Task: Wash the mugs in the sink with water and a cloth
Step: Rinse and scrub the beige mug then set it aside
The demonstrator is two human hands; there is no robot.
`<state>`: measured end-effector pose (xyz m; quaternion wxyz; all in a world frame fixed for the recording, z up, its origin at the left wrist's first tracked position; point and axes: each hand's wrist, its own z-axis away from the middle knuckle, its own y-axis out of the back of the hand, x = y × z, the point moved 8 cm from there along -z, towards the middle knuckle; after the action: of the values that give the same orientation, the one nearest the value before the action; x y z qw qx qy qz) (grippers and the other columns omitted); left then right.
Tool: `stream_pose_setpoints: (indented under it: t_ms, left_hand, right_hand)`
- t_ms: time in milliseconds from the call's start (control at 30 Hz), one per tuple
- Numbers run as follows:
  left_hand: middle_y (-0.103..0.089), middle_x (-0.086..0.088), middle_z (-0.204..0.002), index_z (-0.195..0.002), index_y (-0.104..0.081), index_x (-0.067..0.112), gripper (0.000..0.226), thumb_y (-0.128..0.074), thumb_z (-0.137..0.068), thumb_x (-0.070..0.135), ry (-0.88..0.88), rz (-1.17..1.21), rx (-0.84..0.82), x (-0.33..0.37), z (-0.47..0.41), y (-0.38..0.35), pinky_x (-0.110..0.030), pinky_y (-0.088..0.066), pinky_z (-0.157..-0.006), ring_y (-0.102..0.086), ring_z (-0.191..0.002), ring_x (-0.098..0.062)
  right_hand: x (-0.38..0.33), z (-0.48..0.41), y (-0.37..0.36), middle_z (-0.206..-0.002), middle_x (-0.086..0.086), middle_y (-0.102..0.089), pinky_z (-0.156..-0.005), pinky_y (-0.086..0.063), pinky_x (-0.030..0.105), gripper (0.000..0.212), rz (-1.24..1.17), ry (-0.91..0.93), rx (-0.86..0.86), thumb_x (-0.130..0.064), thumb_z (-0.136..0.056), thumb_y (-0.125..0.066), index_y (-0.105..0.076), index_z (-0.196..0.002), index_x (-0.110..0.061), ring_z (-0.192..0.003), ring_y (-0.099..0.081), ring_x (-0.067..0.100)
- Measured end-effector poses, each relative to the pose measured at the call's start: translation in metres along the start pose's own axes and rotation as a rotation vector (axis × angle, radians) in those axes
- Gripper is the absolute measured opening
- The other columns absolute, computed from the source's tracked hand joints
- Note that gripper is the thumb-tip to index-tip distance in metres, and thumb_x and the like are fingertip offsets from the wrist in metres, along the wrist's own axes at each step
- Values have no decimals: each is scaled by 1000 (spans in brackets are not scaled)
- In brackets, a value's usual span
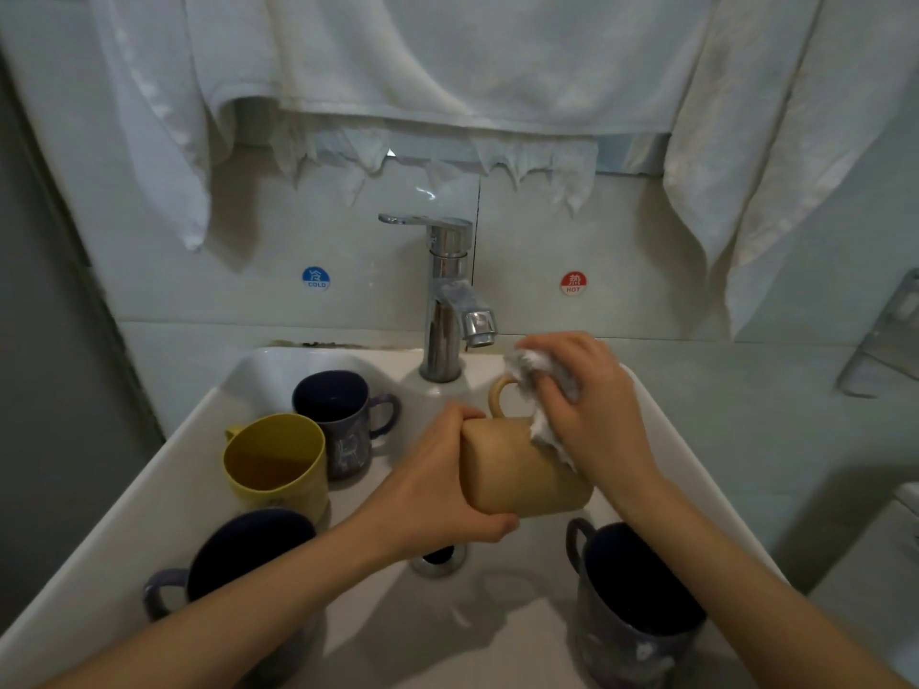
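Tan ceramic mug (517, 469), one item, held over the middle of the white rectangular sink basin (164, 494), just above the drain (437, 559). It lies on its side, long axis running roughly left to right across me. Which end is the mouth I cannot tell. Its handle (500, 392) points up and away toward the chrome tap (447, 295).

My left hand (442, 489) is clamped around the left end of the mug, thumb over the top, fingers curled beneath. My right hand (587, 405) is closed on a crumpled white cloth (539, 390) and presses it against the upper right of the mug, beside the handle. So the cloth meets the mug from the right and above, while the left hand does the holding; I judge the next wipe must run along that axis or around the handle, with the left hand turning the mug.

Remaining stock in the basin:
- yellow mug (276, 464), upright, left side; contents not clear.
- dark blue patterned mug (338, 420), upright, behind and touching the yellow one; interior dark.
- dark blue mug (233, 559), near left, partly under my left forearm.
- dark blue patterned mug (636, 604), near right, by my right forearm; interior dark.

No water is visibly running from the tap. White towels (447, 67) hang above.
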<state>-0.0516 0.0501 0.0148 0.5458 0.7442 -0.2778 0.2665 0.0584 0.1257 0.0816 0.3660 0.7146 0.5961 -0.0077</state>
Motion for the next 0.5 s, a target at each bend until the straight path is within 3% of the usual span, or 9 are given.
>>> stream_pose_setpoints:
  t_ms: [100,200,367,500]
  left_hand:
    - [-35,19,-110,-118,-27,34,77,-81,-65,35,2,-1,-16,2,1,-2,-13,-48,-72,-46,-100,-1]
    - [-36,18,-112,-119,-26,35,77,-82,-64,36,9,-18,-15,1,0,-1,-16,-48,-76,-46,-100,-2]
    - [-40,18,-117,-122,-25,37,82,-83,-64,34,12,29,-4,-2,0,1,-11,-46,-76,-46,-104,3]
    - [-36,14,-113,-119,-26,32,77,-81,-65,34,57,-9,17,-3,-2,7,-17,-49,-77,-45,-99,-3]
  right_hand:
    - [11,-4,2,-103,-4,-63,-88,-44,25,22,-17,-76,-16,-15,-88,-54,-65,-107,-16,-96,-56,13]
    - [19,-1,1,-106,-5,-62,-91,-44,26,20,-35,-168,-36,-16,-93,-54,-63,-110,-19,-98,-53,9]
    - [-17,9,-26,-110,-13,-59,-94,-36,21,27,-80,88,-296,-20,-83,-58,-64,-108,-30,-107,-50,9]
    - [14,0,-6,-105,-6,-57,-86,-40,22,20,-56,-155,-159,-13,-90,-56,-62,-104,-26,-99,-52,10]
